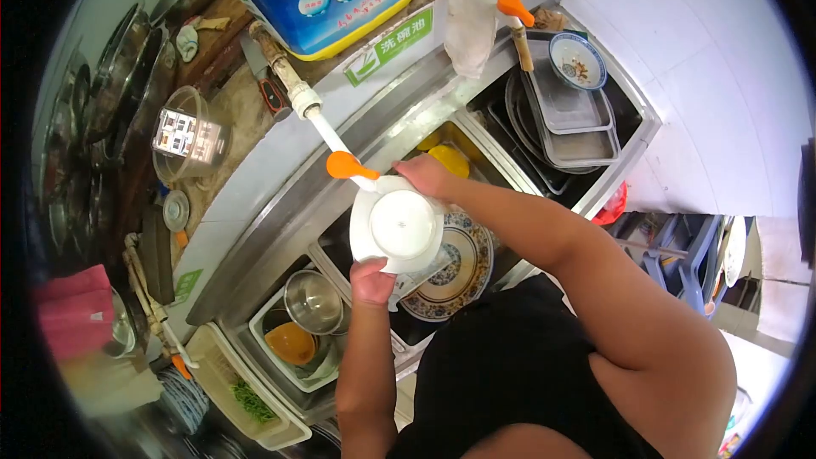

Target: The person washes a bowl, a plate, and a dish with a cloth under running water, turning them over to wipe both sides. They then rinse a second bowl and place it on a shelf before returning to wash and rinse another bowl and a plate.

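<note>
A white dish (402, 223), its round base facing up, is held between my two hands under the white faucet with an orange handle (348, 166). My left hand (372, 282) grips the dish's near edge. At its far right edge, my right hand (425, 177) has hold of the rim. Below the dish, a large patterned plate (463, 268) lies in the middle sink, partly hidden by the dish. Something yellow (449, 160) lies in the sink beyond my right hand.
In the right sink are stacked trays (578, 106) and a patterned bowl (578, 61). A white basin with a metal bowl (314, 302) is at lower left, beside a basket of greens (246, 395). A clear plastic tub (191, 136) and blue container (323, 0) stand on the ledge.
</note>
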The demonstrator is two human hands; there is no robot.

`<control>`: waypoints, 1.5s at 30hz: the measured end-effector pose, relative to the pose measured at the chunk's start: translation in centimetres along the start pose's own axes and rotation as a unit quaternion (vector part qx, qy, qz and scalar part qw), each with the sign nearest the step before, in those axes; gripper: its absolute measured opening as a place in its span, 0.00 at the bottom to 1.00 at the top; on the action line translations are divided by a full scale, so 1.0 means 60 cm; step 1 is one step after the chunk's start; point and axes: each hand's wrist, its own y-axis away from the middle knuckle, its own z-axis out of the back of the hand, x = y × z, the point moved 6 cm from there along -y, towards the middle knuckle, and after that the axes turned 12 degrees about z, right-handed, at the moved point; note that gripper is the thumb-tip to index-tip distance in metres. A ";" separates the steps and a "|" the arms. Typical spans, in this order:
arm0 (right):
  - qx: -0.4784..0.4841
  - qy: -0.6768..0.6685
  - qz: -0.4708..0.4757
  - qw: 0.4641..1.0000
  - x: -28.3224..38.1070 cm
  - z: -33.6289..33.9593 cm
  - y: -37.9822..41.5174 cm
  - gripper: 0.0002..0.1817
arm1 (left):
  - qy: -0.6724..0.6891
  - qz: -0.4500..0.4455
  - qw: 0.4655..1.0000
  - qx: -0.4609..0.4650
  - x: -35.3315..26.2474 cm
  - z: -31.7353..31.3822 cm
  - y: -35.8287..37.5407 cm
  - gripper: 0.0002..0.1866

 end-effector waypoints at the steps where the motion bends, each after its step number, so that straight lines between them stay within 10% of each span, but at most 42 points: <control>1: -0.045 -0.112 -0.059 0.991 -0.006 0.003 0.017 0.23 | 0.002 0.000 1.000 -0.001 0.004 0.014 -0.004 0.33; 3: -0.090 -0.223 -0.117 0.964 -0.032 -0.004 0.028 0.25 | 0.018 -0.019 0.999 -0.018 0.000 0.052 -0.018 0.30; 5: -0.182 -0.581 -0.265 0.748 -0.110 -0.056 0.029 0.27 | 0.047 -0.016 0.999 -0.004 -0.014 0.032 -0.028 0.30; 9: -0.226 -0.521 -0.239 0.787 -0.115 -0.061 0.056 0.30 | 0.021 -0.037 0.999 -0.016 -0.042 -0.021 -0.043 0.25; 12: -0.136 -0.211 -0.199 0.947 -0.101 -0.009 0.089 0.32 | -0.180 -0.047 0.977 -0.105 -0.052 -0.048 -0.051 0.21; 15: 0.071 -0.733 -0.185 0.651 -0.082 -0.037 0.072 0.28 | -0.661 -0.120 0.732 -0.113 -0.039 -0.111 -0.046 0.17; 17: 0.072 -0.675 -0.193 0.709 -0.054 -0.013 0.082 0.24 | -0.865 -0.245 0.435 0.047 0.001 -0.156 -0.032 0.23; 20: 0.090 -0.593 -0.209 0.772 -0.070 -0.008 0.090 0.19 | -0.907 -0.229 0.347 0.067 0.005 -0.155 -0.010 0.26; 23: 0.035 -0.528 -0.147 0.836 -0.084 -0.017 0.100 0.19 | -0.919 -0.187 0.345 -0.031 -0.013 -0.115 -0.006 0.38; 28: 0.032 -0.593 -0.145 0.791 -0.026 -0.056 0.110 0.23 | -0.882 -0.230 0.342 -0.229 -0.026 -0.103 -0.057 0.45; 33: -0.002 -0.550 -0.122 0.826 -0.070 -0.054 0.075 0.31 | -0.868 -0.201 0.453 -0.025 0.059 -0.162 -0.065 0.41; 36: 0.027 -0.620 -0.139 0.772 -0.069 -0.033 0.089 0.31 | -0.900 -0.134 0.413 -0.025 0.051 -0.148 -0.032 0.40; 40: 0.095 -0.608 -0.202 0.762 -0.070 -0.071 0.103 0.29 | -0.910 -0.141 0.298 -0.249 -0.027 -0.110 -0.033 0.39; 45: 0.108 -0.655 -0.189 0.723 -0.042 -0.111 0.079 0.31 | -0.906 -0.134 0.345 -0.204 -0.016 -0.114 -0.064 0.40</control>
